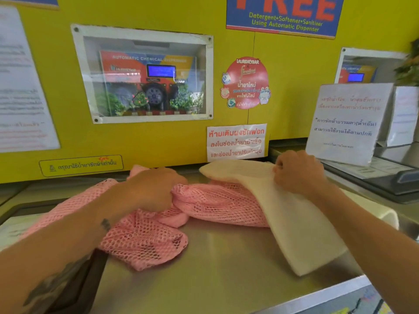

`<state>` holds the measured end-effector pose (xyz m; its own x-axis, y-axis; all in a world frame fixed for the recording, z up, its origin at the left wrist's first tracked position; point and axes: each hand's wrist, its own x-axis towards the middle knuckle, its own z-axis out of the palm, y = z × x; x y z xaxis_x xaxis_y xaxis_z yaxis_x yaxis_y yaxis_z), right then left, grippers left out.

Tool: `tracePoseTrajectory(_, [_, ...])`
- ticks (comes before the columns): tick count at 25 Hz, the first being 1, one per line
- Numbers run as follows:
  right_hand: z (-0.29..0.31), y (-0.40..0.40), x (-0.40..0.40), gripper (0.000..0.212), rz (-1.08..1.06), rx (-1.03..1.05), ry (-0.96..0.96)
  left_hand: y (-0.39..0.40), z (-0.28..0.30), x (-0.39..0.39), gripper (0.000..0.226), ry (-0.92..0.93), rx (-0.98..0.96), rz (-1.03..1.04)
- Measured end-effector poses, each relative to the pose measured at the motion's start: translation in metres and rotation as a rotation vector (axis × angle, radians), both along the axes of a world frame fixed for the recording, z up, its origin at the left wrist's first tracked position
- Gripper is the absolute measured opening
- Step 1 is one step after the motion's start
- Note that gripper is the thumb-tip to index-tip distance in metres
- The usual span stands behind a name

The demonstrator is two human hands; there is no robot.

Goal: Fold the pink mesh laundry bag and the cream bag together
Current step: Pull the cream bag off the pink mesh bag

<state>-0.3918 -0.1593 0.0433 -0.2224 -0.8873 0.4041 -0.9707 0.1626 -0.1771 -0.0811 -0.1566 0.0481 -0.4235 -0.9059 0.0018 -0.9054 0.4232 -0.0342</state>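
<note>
A pink mesh laundry bag lies crumpled across the steel machine top, from the left edge to the middle. A cream bag lies flat over the pink bag's right part and reaches from the back wall to the front right. My left hand is closed on a bunch of the pink mesh near the middle. My right hand grips the cream bag near its far end, fingers curled into the fabric.
A yellow wall panel with a windowed dispenser and stickers stands right behind the bags. A laminated paper sign leans at the right on the neighbouring machine. A dark slot shows at the front left.
</note>
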Motion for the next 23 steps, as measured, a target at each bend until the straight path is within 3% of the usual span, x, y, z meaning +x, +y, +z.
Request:
tracePoseTrajectory(3, [-0.004,0.004,0.01,0.034,0.006,0.261,0.199,0.009,0.005,0.029,0.031,0.128,-0.058,0.095])
tracePoseTrajectory(6, [-0.025,0.005,0.036,0.061,0.258,0.32,0.001,0.013,-0.001,0.032,0.037,0.273,-0.119,0.091])
tracePoseTrajectory(9, [-0.047,0.0,0.054,0.057,0.343,0.561,0.103,0.007,-0.008,0.038,0.041,0.261,-0.302,0.177])
tracePoseTrajectory(13, [-0.041,-0.01,0.041,0.059,0.315,0.601,-0.001,-0.001,-0.01,0.055,0.022,0.244,-0.507,0.312])
tracePoseTrajectory(16, [-0.036,-0.018,0.037,0.061,0.335,0.623,-0.017,-0.002,-0.006,0.061,0.025,0.164,-0.474,0.388])
tracePoseTrajectory(18, [-0.031,-0.023,0.039,0.059,0.314,0.633,0.047,-0.002,-0.006,0.066,0.039,0.141,-0.342,0.33])
tracePoseTrajectory(21, [-0.012,-0.023,0.066,0.055,0.343,0.518,0.201,0.007,-0.007,0.064,0.058,0.264,-0.072,0.148])
tracePoseTrajectory(23, [-0.005,-0.015,0.097,0.052,0.503,0.409,0.155,0.012,-0.009,0.062,0.049,0.308,-0.03,0.116])
